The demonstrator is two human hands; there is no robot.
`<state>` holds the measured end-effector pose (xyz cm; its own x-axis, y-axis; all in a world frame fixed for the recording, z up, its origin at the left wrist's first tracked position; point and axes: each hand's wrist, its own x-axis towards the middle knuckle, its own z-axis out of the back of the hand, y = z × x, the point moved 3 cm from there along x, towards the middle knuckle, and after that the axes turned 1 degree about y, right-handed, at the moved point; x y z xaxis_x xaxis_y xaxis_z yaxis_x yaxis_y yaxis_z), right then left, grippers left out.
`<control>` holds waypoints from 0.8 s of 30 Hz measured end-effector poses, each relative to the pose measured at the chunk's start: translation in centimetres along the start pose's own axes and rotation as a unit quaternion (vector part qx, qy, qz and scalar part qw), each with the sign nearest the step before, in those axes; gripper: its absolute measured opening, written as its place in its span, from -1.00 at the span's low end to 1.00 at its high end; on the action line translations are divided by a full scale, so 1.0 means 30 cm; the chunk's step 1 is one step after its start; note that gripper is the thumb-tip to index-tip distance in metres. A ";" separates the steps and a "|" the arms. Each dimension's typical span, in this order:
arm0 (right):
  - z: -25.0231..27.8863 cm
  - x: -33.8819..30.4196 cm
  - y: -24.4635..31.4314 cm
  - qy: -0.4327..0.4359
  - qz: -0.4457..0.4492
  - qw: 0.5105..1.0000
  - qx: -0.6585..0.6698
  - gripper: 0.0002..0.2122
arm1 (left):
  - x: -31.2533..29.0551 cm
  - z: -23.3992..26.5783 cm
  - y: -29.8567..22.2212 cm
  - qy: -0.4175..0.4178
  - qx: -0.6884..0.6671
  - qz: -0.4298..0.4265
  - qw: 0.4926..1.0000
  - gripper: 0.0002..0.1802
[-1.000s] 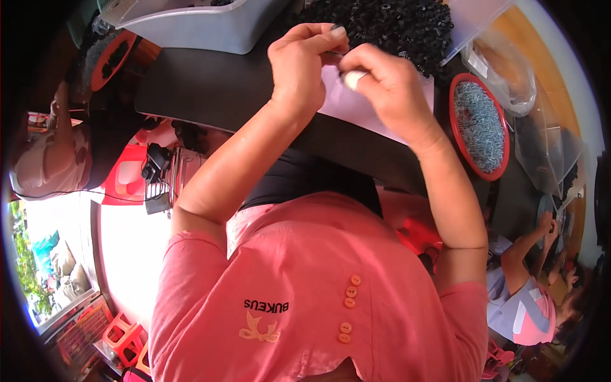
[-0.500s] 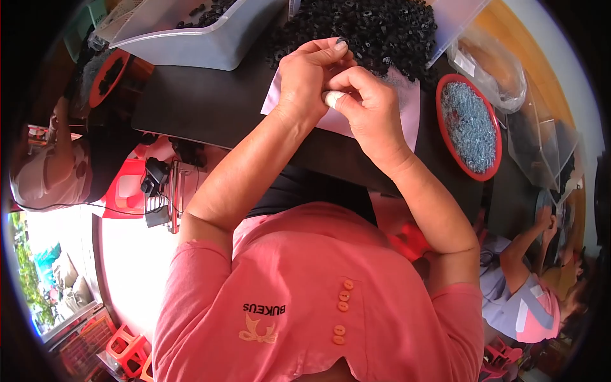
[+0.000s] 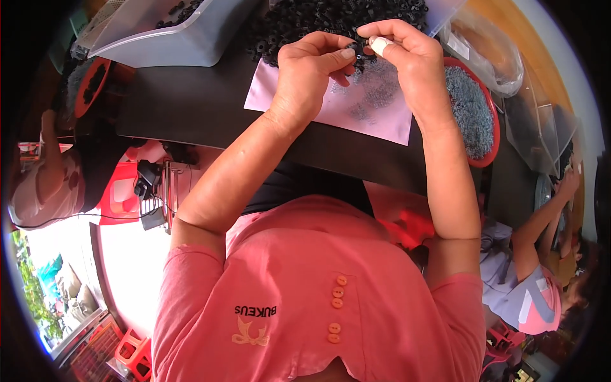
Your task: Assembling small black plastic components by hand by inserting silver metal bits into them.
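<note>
Note R hand [image 3: 417,60] now shifted up from beside L hand [image 3: 309,63] palm to edge of blk pcs pile [image 3: 305,25]. Observe L fingers together, apparently clamped on sm. blk pc [image 3: 353,46] above pale sheet [image 3: 388,130] on bench [image 3: 178,95]. Cannot tell R finger grip; see tips near L tips. Note loose clear pcs [image 3: 375,95] more exposed on sheet vs. prev. Treat as mid-handling, prob. incomplete.

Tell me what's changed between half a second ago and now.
The right hand has moved away from the left hand, up and right, to the near edge of the black pile. Any small part gripped or let go is too small to tell. Pink sheet, red-rimmed bowl and pale bin stayed put; the view shifted slightly.
</note>
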<state>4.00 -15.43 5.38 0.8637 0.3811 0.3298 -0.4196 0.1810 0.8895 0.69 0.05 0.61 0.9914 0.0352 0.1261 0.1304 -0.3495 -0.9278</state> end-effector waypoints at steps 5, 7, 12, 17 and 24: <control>0.000 -0.001 -0.009 0.022 -0.001 0.999 0.025 -0.79 | -0.003 -0.012 -0.005 0.009 0.013 -0.013 1.000 -0.84; 0.001 -0.002 -0.011 0.023 -0.004 0.999 0.027 -0.79 | -0.004 -0.015 -0.006 0.013 0.014 -0.015 1.000 -0.84; -0.015 -0.013 0.001 0.026 0.041 0.996 -0.068 -0.79 | -0.014 -0.008 0.000 0.008 0.030 -0.024 0.999 -0.85; -0.028 -0.013 -0.012 -0.002 0.077 0.993 -0.094 -0.82 | -0.017 -0.004 -0.002 -0.020 0.048 -0.064 0.997 -0.89; -0.032 -0.027 -0.013 -0.011 0.084 0.989 -0.121 -0.84 | -0.021 -0.004 -0.002 -0.011 0.049 -0.025 0.998 -0.86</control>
<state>3.21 -14.95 4.46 0.7812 0.4047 0.4754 -0.6095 0.3293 0.7212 0.07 -0.05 0.64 0.9836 0.0703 0.1661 0.1787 -0.2539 -0.9506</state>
